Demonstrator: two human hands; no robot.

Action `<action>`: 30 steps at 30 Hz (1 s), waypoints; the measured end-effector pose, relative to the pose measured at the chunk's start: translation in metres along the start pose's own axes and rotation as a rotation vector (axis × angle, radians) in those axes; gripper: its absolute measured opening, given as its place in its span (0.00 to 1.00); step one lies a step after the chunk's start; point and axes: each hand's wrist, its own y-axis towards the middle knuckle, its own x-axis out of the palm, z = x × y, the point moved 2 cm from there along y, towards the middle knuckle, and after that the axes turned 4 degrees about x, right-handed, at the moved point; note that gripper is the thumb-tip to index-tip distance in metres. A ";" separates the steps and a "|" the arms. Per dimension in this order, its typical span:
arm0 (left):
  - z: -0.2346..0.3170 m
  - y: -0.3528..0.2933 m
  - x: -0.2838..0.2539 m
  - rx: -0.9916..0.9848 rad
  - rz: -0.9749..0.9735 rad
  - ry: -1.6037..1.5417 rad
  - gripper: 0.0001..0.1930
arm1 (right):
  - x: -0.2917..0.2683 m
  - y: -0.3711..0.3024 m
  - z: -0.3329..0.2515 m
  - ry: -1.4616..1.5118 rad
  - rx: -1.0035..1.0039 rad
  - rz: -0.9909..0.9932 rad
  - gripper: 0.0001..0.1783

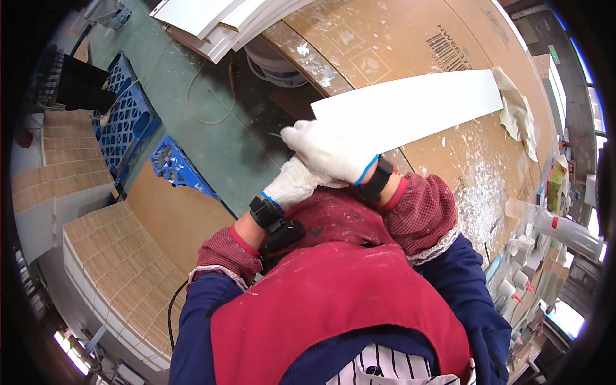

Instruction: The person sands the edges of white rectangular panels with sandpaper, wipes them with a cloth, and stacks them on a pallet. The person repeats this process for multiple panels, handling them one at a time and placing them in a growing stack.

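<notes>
Both my hands wear white knit gloves with blue cuffs and meet in front of my red apron [333, 276]. My right hand [330, 149] is closed and lies partly over my left hand [294, 183], whose fingers are hidden behind it. A thin, greyish tip pokes out beside the right hand's knuckles; what it belongs to cannot be made out. Just beyond the right hand, a long white panel [417, 106] with a curved edge lies on the cardboard-covered table. A crumpled cream cloth [515, 112] touches the panel's far right end.
White residue flecks the cardboard [475, 186]. White panels [212, 25] are stacked at the far left of the table, with a white bucket [276, 67] below. Blue plastic crates [125, 115] and stacks of slatted tan pieces [125, 263] stand to the left. Glue bottles [510, 289] and a clear cylinder [555, 228] are at right.
</notes>
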 end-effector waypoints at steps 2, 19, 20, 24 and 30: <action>-0.011 0.000 0.003 -0.322 -0.051 -0.593 0.27 | -0.010 -0.001 0.016 0.006 0.049 0.119 0.04; -0.044 -0.006 -0.024 -0.820 0.315 -1.264 0.25 | -0.035 -0.078 0.027 -0.395 0.168 0.113 0.13; -0.036 0.007 -0.025 -0.815 0.280 -1.283 0.25 | -0.024 -0.075 0.004 -0.305 0.175 -0.069 0.11; -0.026 0.029 -0.027 -0.844 0.228 -1.332 0.25 | -0.005 -0.079 -0.027 -0.140 0.119 -0.419 0.05; -0.026 0.034 -0.031 -0.828 0.007 -1.033 0.21 | -0.046 -0.088 0.018 -0.226 0.304 0.018 0.11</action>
